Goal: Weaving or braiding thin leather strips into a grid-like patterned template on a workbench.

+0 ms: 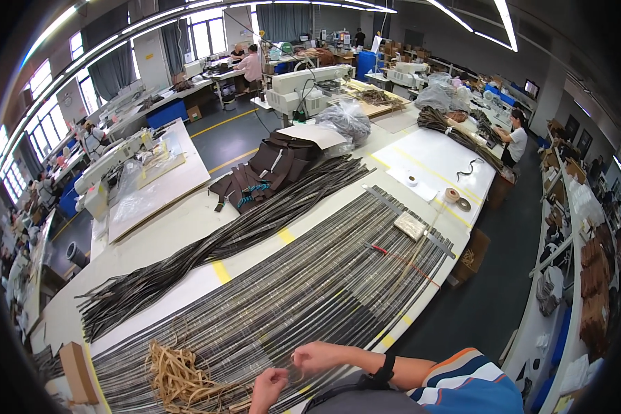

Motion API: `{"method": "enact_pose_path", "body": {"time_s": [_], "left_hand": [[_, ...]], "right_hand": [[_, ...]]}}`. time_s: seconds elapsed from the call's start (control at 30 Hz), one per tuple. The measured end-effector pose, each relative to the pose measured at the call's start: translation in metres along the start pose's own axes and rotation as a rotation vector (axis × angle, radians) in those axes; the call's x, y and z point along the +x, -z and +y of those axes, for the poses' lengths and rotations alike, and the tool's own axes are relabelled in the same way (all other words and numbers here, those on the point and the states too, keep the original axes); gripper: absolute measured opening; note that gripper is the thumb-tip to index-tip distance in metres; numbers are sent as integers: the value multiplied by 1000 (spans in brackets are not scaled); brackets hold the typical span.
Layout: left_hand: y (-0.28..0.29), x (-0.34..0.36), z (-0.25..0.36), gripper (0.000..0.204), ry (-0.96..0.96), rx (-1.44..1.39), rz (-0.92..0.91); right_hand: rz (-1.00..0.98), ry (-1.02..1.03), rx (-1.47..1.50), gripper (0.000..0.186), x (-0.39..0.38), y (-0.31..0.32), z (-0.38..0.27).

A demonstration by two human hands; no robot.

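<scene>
My left hand [269, 383] and my right hand [314, 357] are raised at the lower middle over long, dark grey-brown striped strips [283, 276] laid side by side on the table. Both hands have their fingers pinched; what is between them is too small to make out, perhaps a thin strand. Left of my hands lies a loose pile of tan strips [176, 369]. A red-handled tool [379, 250], a cream block [410, 225] and a metal bar [439, 245] rest on the strips farther up.
Beyond lie a bundle of dark strips [221, 248], brown straps [269, 169] and tape rolls [455, 196]. A cardboard piece [77, 372] stands at lower left. Sewing machines [293, 86] and shelving [579, 276] surround me. A person [514, 138] works at the right, others at the back.
</scene>
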State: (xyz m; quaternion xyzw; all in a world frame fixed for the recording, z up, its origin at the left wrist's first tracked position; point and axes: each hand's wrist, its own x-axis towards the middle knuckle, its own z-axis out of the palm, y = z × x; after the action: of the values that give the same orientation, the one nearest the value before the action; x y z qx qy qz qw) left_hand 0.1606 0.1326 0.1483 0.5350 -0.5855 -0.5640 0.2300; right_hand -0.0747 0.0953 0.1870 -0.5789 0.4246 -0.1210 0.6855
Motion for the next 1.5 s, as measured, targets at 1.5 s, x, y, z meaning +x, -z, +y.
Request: {"method": "enact_pose_path", "body": {"time_s": [1.5], "left_hand": [[-27, 17, 9, 17, 187, -657, -157]], "right_hand": [[-65, 37, -300, 45, 5, -5, 17]]}}
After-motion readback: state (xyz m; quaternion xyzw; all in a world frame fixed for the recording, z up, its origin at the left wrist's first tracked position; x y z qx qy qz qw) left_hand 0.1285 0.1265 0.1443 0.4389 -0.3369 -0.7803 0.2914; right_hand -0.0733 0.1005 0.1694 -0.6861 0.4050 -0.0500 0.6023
